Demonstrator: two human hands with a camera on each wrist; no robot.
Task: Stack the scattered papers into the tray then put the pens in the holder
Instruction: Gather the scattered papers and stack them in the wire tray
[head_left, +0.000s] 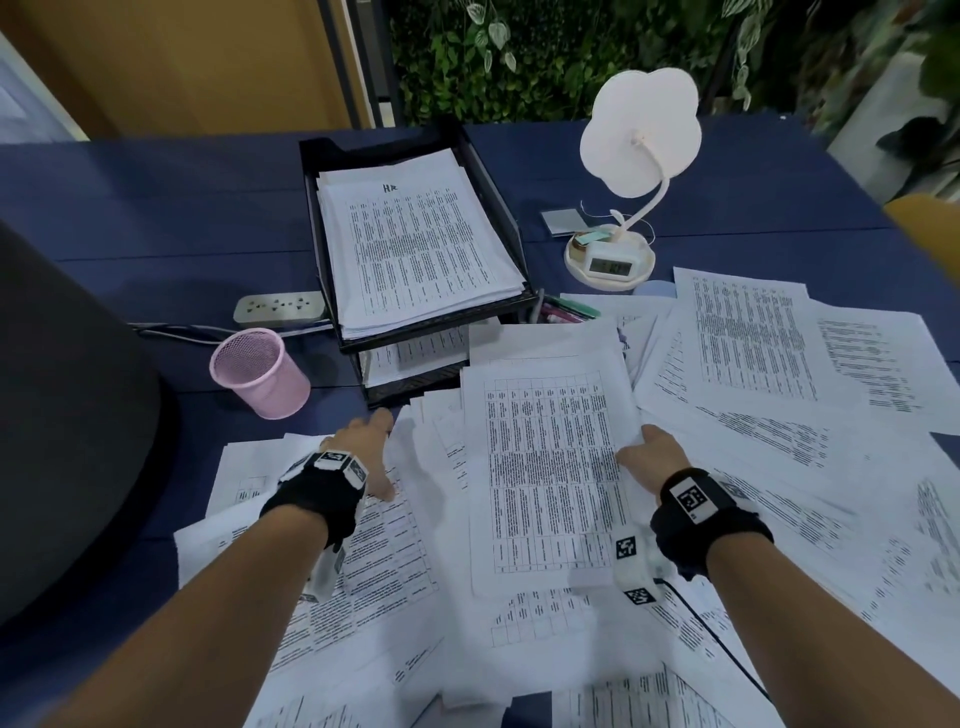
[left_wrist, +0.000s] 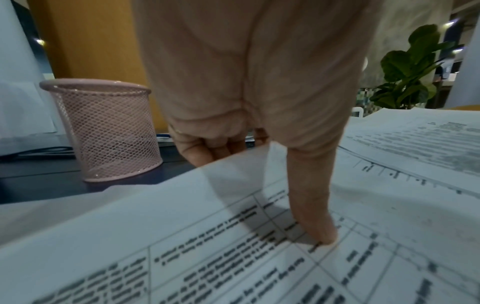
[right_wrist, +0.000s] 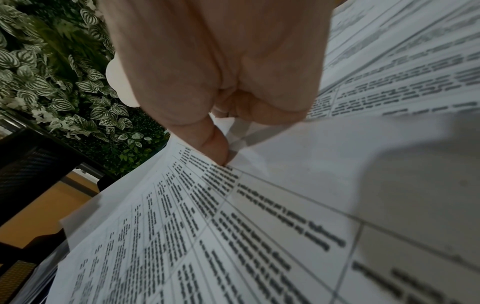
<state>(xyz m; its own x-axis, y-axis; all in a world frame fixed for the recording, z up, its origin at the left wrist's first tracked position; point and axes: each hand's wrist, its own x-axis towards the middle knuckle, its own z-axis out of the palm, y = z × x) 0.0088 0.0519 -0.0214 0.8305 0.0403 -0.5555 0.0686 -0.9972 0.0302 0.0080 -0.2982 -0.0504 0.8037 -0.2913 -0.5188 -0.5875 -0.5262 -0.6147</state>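
Note:
Printed papers lie scattered over the dark blue table. My right hand (head_left: 644, 449) pinches the right edge of a tabled sheet bundle (head_left: 545, 467) in the middle, thumb (right_wrist: 215, 148) on top of the bundle (right_wrist: 233, 226) and fingers hidden beneath. My left hand (head_left: 378, 452) holds the far edge of a sheet (head_left: 384, 561) on the left; its thumb (left_wrist: 320, 230) presses on that sheet (left_wrist: 207, 236) and the fingers curl past the edge. The black two-tier tray (head_left: 431, 333) behind holds a paper stack. A pink mesh holder (head_left: 260, 374) (left_wrist: 109, 131) stands empty, left of the tray. Pens (head_left: 569, 312) lie right of the tray.
A white lamp with a clock base (head_left: 610, 260) stands at the back right. A power strip (head_left: 280, 309) and its cable lie behind the holder. A large dark rounded object (head_left: 62, 415) fills the left side. A green plant wall runs behind the table.

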